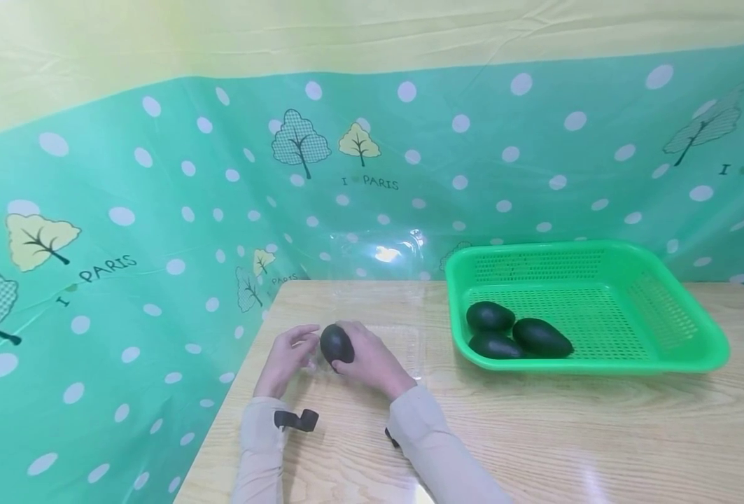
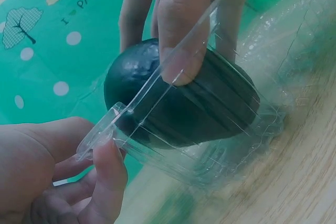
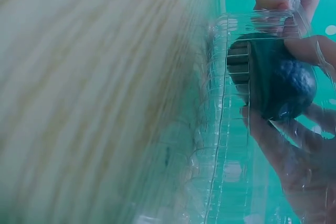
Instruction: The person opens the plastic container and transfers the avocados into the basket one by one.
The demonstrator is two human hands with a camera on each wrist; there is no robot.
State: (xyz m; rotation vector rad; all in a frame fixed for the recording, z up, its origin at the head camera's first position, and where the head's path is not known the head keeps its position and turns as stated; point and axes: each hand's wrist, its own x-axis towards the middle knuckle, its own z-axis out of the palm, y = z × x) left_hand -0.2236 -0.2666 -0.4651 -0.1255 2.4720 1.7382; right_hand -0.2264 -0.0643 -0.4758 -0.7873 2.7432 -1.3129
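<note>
A dark avocado [image 1: 337, 343] is held in my right hand [image 1: 374, 360], the thumb on its near side and the fingers round the far side. In the left wrist view the avocado [image 2: 184, 98] is lowered partly inside a clear plastic clamshell box [image 2: 210, 166], tilted on its side. My left hand [image 1: 288, 357] pinches the box's rim at its left end between thumb and fingers. The box's hinged lid [image 1: 378, 269] stands raised at the back. Through the clear wall in the right wrist view, the right fingers [image 3: 273, 145] show against the avocado.
A green plastic basket [image 1: 623, 365] stands on the right of the wooden table [image 1: 535, 434]. Three avocados [image 1: 540, 337] lie in its left front corner. A green dotted cloth [image 1: 460, 154] hangs behind and along the left side.
</note>
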